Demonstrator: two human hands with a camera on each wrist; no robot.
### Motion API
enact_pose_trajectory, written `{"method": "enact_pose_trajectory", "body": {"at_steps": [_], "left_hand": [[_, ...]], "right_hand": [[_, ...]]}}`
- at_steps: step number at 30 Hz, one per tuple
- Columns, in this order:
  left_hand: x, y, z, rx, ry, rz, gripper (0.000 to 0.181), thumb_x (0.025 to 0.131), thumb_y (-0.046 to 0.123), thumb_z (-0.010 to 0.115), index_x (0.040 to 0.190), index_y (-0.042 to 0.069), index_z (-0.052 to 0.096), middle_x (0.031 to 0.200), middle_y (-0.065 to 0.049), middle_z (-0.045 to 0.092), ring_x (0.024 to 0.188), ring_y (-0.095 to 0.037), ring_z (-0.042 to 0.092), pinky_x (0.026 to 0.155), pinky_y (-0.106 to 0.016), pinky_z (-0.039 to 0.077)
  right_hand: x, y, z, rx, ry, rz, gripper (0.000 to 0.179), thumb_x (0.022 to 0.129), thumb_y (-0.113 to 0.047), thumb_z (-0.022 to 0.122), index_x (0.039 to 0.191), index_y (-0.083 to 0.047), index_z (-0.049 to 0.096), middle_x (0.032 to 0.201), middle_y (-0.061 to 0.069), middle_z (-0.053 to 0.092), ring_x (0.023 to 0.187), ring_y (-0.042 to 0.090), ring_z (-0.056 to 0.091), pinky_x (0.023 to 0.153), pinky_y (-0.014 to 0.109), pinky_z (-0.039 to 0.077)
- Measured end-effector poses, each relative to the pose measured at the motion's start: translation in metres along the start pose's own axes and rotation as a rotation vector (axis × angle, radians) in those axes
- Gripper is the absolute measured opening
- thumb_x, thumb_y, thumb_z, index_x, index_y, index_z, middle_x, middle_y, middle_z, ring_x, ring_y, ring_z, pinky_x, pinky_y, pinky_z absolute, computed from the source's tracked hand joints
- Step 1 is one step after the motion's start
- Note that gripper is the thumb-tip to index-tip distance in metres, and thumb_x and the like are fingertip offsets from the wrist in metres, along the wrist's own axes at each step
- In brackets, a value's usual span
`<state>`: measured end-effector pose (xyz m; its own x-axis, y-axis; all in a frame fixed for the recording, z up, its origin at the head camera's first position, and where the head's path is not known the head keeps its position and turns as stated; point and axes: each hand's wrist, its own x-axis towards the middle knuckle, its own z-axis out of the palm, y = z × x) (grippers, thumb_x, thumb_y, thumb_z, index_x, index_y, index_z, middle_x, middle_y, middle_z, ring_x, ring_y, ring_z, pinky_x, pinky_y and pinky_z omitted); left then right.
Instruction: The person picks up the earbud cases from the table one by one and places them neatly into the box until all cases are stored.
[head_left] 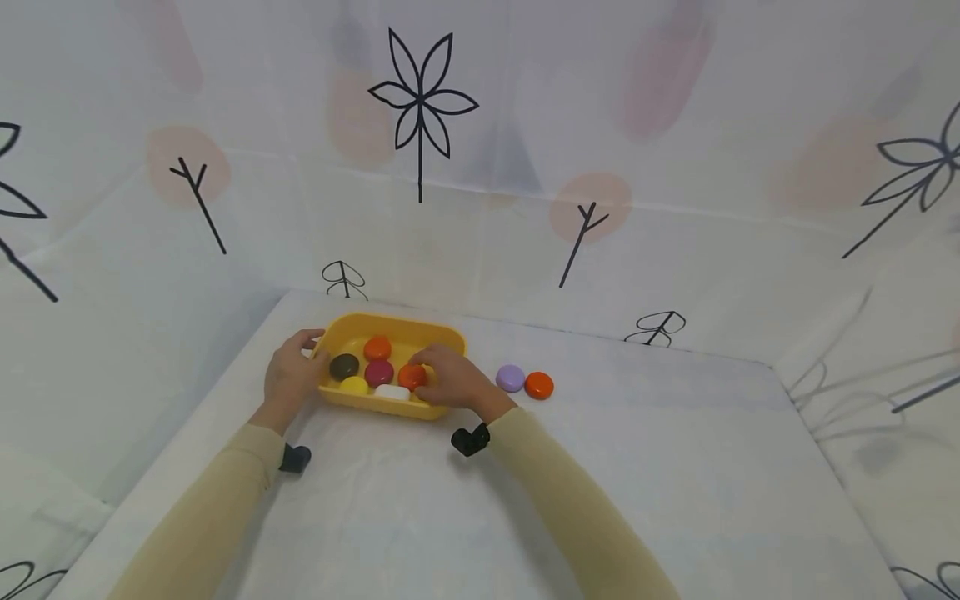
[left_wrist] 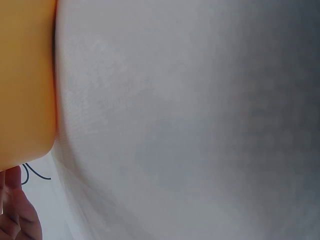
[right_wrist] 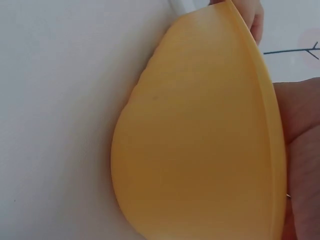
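Note:
A shallow yellow tray point(head_left: 390, 407) with rounded corners stands on the white table, holding several glossy round discs. Among them are a dark green disc point(head_left: 344, 367), an orange disc point(head_left: 377, 348), a maroon disc point(head_left: 378, 373), a yellow disc point(head_left: 354, 385) and a white disc point(head_left: 392, 392). My left hand point(head_left: 294, 371) grips the tray's left end, fingers and thumb at the rim. Reaching over the right end, my right hand point(head_left: 453, 379) pinches a red-orange disc point(head_left: 412, 377) between thumb and fingers inside the tray. The tray's wall point(right_wrist: 200, 125) fills much of the right wrist view.
Right of the tray, a lilac disc point(head_left: 511, 378) and another orange disc point(head_left: 539, 385) lie side by side on the white table point(head_left: 637, 467). White cloth point(head_left: 480, 250) printed with line-drawn plants rises behind and at both sides.

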<state>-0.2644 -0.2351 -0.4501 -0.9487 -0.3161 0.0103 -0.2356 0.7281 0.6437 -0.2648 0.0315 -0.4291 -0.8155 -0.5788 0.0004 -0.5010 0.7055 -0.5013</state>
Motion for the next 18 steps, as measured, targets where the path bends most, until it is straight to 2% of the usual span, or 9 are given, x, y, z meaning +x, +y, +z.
{"method": "enact_pose_trajectory", "body": {"at_steps": [8,18], "left_hand": [[-0.002,0.003,-0.001,0.01,0.006,0.007,0.044,0.083,0.026,0.044,0.127,0.02,0.044,0.116,-0.01,0.051,0.082,-0.024,0.048,0.064,-0.03,0.044],[-0.002,0.001,-0.002,0.017,-0.01,-0.015,0.045,0.084,0.027,0.043,0.129,0.02,0.041,0.119,-0.012,0.049,0.085,-0.025,0.048,0.069,-0.033,0.047]], "right_hand": [[0.009,-0.003,0.0,-0.075,-0.014,-0.007,0.039,0.075,-0.028,0.063,0.112,-0.021,0.057,0.11,-0.004,0.053,0.101,0.012,0.044,0.088,0.03,0.043],[0.021,-0.002,0.001,-0.164,-0.049,0.007,0.038,0.074,-0.031,0.063,0.111,-0.022,0.057,0.101,-0.008,0.052,0.088,0.009,0.044,0.077,0.023,0.044]]}}
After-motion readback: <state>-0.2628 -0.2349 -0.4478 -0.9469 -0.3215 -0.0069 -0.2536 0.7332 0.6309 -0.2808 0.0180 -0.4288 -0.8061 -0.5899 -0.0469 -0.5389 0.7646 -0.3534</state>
